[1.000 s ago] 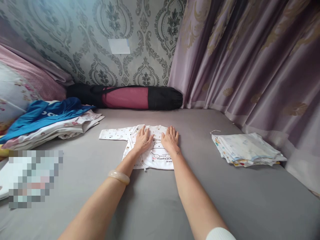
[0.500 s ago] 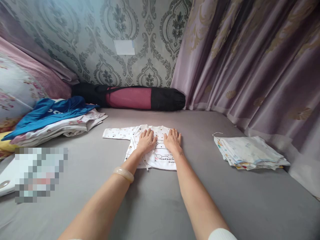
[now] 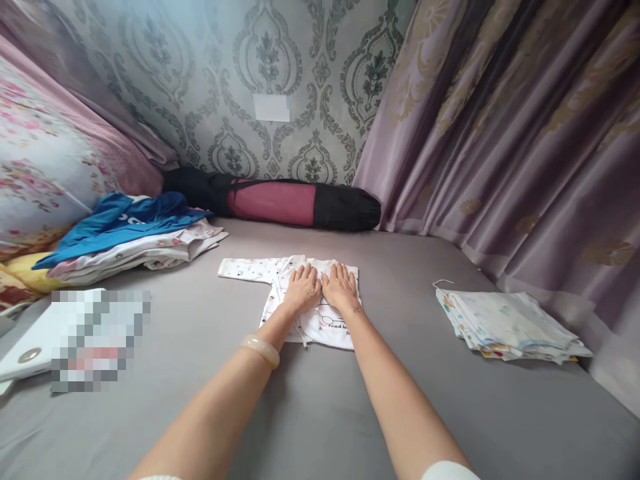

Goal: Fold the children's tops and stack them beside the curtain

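Note:
A white baby shirt (image 3: 327, 333) with small prints and a car drawing lies on the grey bed sheet (image 3: 320, 413). Its left-hand sleeve (image 3: 250, 268) stretches out flat to the side, while no sleeve sticks out on the right. My left hand (image 3: 302, 288) rests palm down on the shirt's upper front, fingers extended. Beside it, my right hand (image 3: 341, 285) lies flat near the shirt's right edge. Both hands cover part of the drawing. A pale bangle (image 3: 261, 351) circles my left wrist.
A stack of folded cloths (image 3: 515, 323) lies on the right. On the left are a pile of clothes (image 3: 135, 243) topped by a blue shirt (image 3: 120, 223), and a white item (image 3: 45, 340) partly pixelated. A black-and-red long bag (image 3: 273, 203) lies along the wall, near purple curtains (image 3: 450, 133).
My right hand has slid inward over the shirt, closer to my left hand. The camera view has shifted slightly, so the surroundings sit further right and a little lower.

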Demonstrator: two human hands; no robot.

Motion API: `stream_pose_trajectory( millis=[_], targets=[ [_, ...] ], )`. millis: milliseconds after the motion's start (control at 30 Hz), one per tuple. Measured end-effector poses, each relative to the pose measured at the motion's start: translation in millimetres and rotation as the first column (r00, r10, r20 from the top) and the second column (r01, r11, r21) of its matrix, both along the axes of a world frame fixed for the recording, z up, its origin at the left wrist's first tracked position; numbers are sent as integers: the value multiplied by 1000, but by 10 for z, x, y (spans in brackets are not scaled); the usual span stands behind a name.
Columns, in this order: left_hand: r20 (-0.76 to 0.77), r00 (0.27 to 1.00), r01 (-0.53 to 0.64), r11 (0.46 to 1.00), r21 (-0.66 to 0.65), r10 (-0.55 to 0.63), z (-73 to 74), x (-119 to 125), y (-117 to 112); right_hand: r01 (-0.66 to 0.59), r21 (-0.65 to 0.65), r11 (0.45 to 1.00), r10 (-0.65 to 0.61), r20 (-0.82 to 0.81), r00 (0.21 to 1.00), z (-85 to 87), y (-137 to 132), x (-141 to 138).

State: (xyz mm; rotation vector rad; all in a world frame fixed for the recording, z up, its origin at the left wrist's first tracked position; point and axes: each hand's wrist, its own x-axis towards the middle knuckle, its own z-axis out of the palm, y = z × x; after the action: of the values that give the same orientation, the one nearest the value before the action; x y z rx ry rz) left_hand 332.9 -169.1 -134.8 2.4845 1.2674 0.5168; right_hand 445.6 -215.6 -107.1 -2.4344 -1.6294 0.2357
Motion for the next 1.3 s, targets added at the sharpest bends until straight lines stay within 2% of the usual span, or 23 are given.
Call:
stream_pose_trajectory(
  millis=[133,267,400,467,533,667,767,833,933,1033,1167,1300],
  targets=[
    [-18,1000,-4,999,-54,3,39,-1,-1,1,-4,1000,0,17,1000,-3,0,8],
    [-65,998,-29,992,-119,22,90,-77,2,2,-26,1000,-1,42,999,64,49,-24],
    [-61,996,-60,997,-49,57,105,-233,-16,-162,27,986,160,65,985,116,144,-164],
    [-51,996,-67,998,-6,67,101,-307,-34,-235,17,972,235,14,972,117,190,-247],
    [-43,997,-60,998,13,61,97,-356,-50,-249,-12,968,249,-44,968,104,224,-310],
    [10,999,-50,999,-11,50,95,-380,-40,-233,-38,972,229,-82,970,74,250,-348],
    [156,985,-59,995,-74,70,106,-382,-12,-238,-33,971,235,-77,969,66,251,-344],
    [316,934,-117,978,-171,167,129,-405,2,-236,-35,971,233,-70,970,68,255,-345],
    [527,760,-232,917,-325,380,192,-487,21,-217,-44,975,215,-43,976,86,270,-365],
    [625,613,-334,876,-349,483,257,-607,56,-254,1,967,254,12,967,117,301,-417],
    [600,555,-470,812,-346,577,280,-750,133,-354,70,933,351,51,935,120,380,-521],
    [536,546,-577,753,-318,644,263,-862,210,-318,53,946,317,24,948,31,467,-601]
  ],
)
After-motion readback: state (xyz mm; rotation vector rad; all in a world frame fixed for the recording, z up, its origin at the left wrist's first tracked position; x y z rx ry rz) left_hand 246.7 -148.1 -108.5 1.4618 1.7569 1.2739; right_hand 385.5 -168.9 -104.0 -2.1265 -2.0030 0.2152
